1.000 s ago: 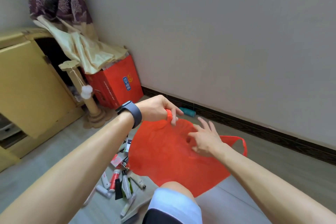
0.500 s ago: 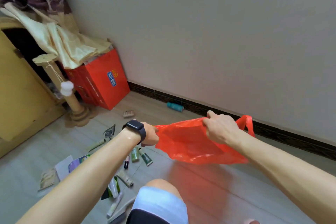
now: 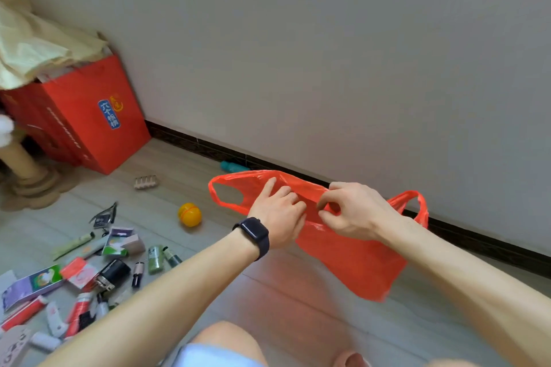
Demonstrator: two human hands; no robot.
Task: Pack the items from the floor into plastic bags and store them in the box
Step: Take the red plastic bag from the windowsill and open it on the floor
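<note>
Items (image 3: 80,272) (tubes, small boxes, packets, too jumbled to count) litter the grey plank floor (image 3: 268,307) well left of the left grip (image 3: 280,214). Beyond them one red carton (image 3: 89,119) stands by the pale wall (image 3: 328,53), its blue label reading 六个核桃. One yellow ball (image 3: 189,214) lies left of that grip. One orange-red plastic bag (image 3: 351,259) with two handle loops hangs from both grips: the left grip pinches its rim, index finger straight, and the right grip (image 3: 354,211) pinches the rim alongside.

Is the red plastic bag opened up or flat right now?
Mostly flat: the red plastic bag hangs limp, while the left hand and right hand pinch its rim, where only a small gap shows.
</note>
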